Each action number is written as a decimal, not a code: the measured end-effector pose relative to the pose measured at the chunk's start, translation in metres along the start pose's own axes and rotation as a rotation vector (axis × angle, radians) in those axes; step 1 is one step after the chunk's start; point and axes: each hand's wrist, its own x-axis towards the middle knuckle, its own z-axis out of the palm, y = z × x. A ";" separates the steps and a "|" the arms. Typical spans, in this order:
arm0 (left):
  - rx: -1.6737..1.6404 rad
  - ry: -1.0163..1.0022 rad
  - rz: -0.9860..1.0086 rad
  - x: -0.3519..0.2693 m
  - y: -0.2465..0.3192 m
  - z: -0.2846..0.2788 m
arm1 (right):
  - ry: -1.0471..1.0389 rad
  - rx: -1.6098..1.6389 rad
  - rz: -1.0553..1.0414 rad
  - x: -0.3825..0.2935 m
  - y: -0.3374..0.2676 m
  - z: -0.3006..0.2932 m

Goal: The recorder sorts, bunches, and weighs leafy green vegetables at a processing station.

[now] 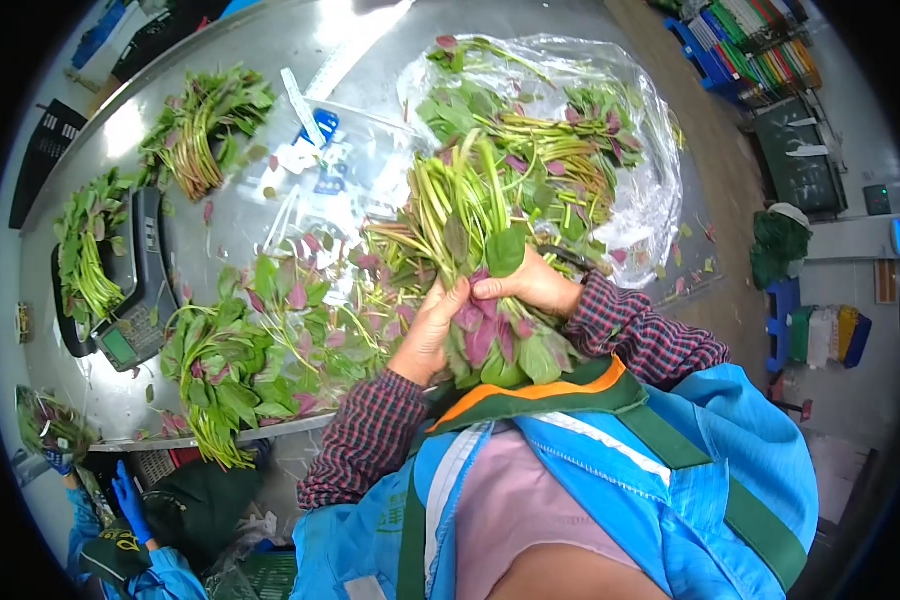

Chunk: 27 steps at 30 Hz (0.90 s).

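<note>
Both of my hands grip one bunch of leafy greens (pixel 450 202) with green and purple leaves, probably amaranth. Its pale green stems point away from me, and its leaves hang towards my apron. My left hand (pixel 431 330) holds it from the left, and my right hand (pixel 536 283) from the right, with the thumbs close together. Just beyond them, more cut greens (pixel 570 150) lie on a clear plastic sheet or bag (pixel 649 217). Loose leaves and stems (pixel 307 315) are scattered left of my left hand. A dark object beside my right wrist is mostly hidden.
A digital scale (pixel 139 322) carries a bunch (pixel 94 247) on the metal table (pixel 232 217). Another bunch (pixel 202 127) lies farther back; one (pixel 217 375) overhangs the near edge. At lower left, a co-worker's blue-gloved hand (pixel 130 499) is raised. Stacked crates (pixel 765 52) stand right.
</note>
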 end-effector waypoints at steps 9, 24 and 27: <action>0.704 -0.292 -0.493 -0.014 0.109 -0.057 | -0.122 0.012 -0.102 0.005 0.012 0.072; 0.635 -0.152 -0.308 -0.027 0.024 0.022 | 0.187 -1.216 -0.576 -0.014 -0.052 -0.021; 0.636 -0.122 -0.316 -0.027 0.020 0.017 | 0.001 -1.161 -0.359 -0.015 -0.049 -0.032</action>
